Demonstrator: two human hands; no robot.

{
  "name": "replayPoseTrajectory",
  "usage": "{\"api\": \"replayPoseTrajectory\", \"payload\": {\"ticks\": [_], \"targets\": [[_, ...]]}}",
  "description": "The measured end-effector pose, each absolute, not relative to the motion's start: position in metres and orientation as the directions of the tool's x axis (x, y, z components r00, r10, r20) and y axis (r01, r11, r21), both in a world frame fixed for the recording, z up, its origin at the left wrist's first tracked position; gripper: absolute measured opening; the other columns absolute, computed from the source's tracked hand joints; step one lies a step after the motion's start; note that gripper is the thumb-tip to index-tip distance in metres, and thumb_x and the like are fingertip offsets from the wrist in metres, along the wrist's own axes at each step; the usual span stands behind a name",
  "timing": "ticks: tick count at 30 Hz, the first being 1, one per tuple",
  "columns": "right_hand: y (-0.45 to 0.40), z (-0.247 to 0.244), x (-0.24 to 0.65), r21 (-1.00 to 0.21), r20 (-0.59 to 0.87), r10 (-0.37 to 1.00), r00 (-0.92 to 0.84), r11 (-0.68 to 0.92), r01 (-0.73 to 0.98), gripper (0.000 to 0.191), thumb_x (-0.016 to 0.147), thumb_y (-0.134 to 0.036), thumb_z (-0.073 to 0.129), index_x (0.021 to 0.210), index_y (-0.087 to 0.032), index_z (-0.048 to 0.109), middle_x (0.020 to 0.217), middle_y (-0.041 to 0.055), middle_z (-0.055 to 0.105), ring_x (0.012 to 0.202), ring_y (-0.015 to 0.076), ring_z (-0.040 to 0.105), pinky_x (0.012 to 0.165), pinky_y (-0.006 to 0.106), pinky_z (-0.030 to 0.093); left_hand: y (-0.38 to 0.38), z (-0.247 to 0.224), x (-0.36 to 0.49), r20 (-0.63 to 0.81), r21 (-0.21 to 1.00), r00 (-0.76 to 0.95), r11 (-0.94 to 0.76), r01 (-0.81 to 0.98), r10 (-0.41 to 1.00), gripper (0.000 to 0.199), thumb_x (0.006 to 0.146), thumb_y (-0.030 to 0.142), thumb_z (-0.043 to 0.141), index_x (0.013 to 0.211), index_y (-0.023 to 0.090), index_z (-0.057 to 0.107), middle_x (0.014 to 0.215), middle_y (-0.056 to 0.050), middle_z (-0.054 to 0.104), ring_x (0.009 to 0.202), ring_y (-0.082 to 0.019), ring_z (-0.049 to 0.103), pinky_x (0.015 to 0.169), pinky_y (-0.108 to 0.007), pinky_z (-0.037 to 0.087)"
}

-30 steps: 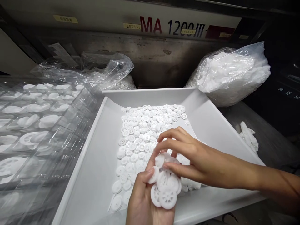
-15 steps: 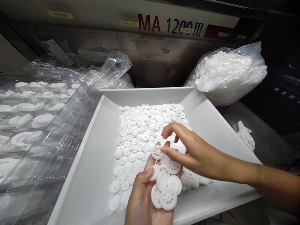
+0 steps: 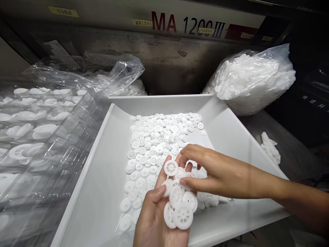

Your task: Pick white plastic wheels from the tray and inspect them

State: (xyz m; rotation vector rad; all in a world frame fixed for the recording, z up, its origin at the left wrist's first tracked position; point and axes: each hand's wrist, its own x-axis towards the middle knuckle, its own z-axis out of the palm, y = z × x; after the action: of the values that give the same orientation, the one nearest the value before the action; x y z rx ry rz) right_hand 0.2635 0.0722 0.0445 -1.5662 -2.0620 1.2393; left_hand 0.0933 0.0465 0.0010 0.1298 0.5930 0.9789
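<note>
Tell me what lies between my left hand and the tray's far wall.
Loose white wheels, spread over the floor of the tray, lie between your left hand and the far wall, as the head view shows.

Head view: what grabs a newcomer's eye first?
Probably the white spoked plastic wheels heaped on the left hand, with the right hand's fingers over them. Next, the many similar discs spread across the pale tray, and the stuffed clear bag beyond its far right corner.

Bright overhead light on the white tray (image 3: 89, 164); dark surroundings; glare on the plastic bags (image 3: 254, 79); left edge stretched and softly blurred.
</note>
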Motion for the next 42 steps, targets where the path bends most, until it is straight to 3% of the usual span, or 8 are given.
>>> {"api": "replayPoseTrajectory", "payload": {"ticks": [8,12,16,20,24,28,34,42], "targets": [[0.075,0.04,0.261,-0.794,-0.112,0.934,-0.339,0.121,0.595,0.009,0.089,-0.021,0.06,0.097,-0.024,0.059,0.103,-0.0028,0.058,0.096,0.0122,0.055,0.085,0.027,0.045,0.046,0.001,0.093,-0.586,0.441,0.272,0.582,-0.683,0.763,0.046,0.077,0.02,0.063,0.123,0.018,0.066,0.13,-0.015,0.063,0.118,-0.035,0.059,0.108,-0.055,0.037],[0.075,0.04,0.261,-0.733,0.043,0.938,-0.344,0.263,0.627,0.008,0.088,-0.018,0.062,0.095,-0.02,0.058,0.098,-0.0012,0.058,0.091,0.0119,0.054,0.081,0.026,0.044,0.046,0.001,0.091,-0.617,0.452,0.251,0.596,-0.663,0.746,0.044,0.075,0.022,0.066,0.119,0.02,0.068,0.13,-0.013,0.063,0.117,-0.033,0.06,0.107,-0.053,0.039],[0.075,0.04,0.262,-0.582,0.183,0.866,-0.465,0.477,0.659,0.006,0.093,-0.014,0.054,0.089,-0.014,0.057,0.091,0.0031,0.057,0.081,0.0119,0.053,0.07,0.025,0.043,0.049,-0.001,0.091,-0.563,0.423,0.289,0.57,-0.704,0.775,0.043,0.077,0.02,0.062,0.12,0.021,0.068,0.127,-0.011,0.066,0.116,-0.031,0.061,0.109,-0.052,0.037],[0.076,0.041,0.264,-0.536,0.171,0.802,-0.572,0.563,0.629,0.014,0.097,-0.015,0.049,0.092,-0.012,0.062,0.099,0.0066,0.058,0.084,0.0121,0.056,0.071,0.024,0.045,0.05,0.003,0.092,-0.53,0.409,0.307,0.556,-0.724,0.79,0.042,0.078,0.018,0.058,0.119,0.02,0.069,0.128,-0.011,0.065,0.119,-0.032,0.059,0.11,-0.052,0.035],[0.076,0.045,0.267,-0.528,0.189,0.776,-0.601,0.597,0.604,0.014,0.096,-0.016,0.051,0.091,-0.012,0.063,0.099,0.0062,0.061,0.09,0.0136,0.058,0.081,0.027,0.044,0.05,0.012,0.092,-0.616,0.431,0.281,0.613,-0.662,0.736,0.045,0.076,0.018,0.06,0.12,0.023,0.068,0.127,-0.008,0.066,0.122,-0.032,0.057,0.112,-0.052,0.033],[0.076,0.047,0.269,-0.593,0.138,0.836,-0.532,0.5,0.632,0.008,0.094,-0.021,0.057,0.098,-0.015,0.061,0.103,0.0034,0.06,0.095,0.013,0.056,0.083,0.026,0.044,0.05,0.015,0.091,-0.631,0.386,0.296,0.621,-0.682,0.718,0.047,0.073,0.019,0.061,0.12,0.021,0.068,0.127,-0.009,0.066,0.123,-0.033,0.056,0.112,-0.054,0.032],[0.075,0.041,0.266,-0.742,-0.031,0.927,-0.374,0.229,0.63,0.02,0.087,-0.023,0.066,0.102,-0.022,0.053,0.099,-0.0035,0.058,0.093,0.0113,0.054,0.083,0.025,0.044,0.05,0.011,0.092,-0.516,0.334,0.376,0.585,-0.739,0.77,0.045,0.075,0.013,0.058,0.117,0.022,0.069,0.131,-0.007,0.063,0.127,-0.031,0.051,0.114,-0.053,0.027],[0.075,0.04,0.265,-0.746,-0.043,0.944,-0.326,0.187,0.639,0.025,0.085,-0.021,0.064,0.105,-0.025,0.05,0.102,-0.003,0.059,0.093,0.0142,0.054,0.082,0.028,0.044,0.051,0.006,0.086,-0.523,0.265,0.45,0.64,-0.721,0.724,0.04,0.079,0.026,0.058,0.116,0.021,0.071,0.129,-0.011,0.063,0.124,-0.035,0.053,0.112,-0.055,0.026]]}}
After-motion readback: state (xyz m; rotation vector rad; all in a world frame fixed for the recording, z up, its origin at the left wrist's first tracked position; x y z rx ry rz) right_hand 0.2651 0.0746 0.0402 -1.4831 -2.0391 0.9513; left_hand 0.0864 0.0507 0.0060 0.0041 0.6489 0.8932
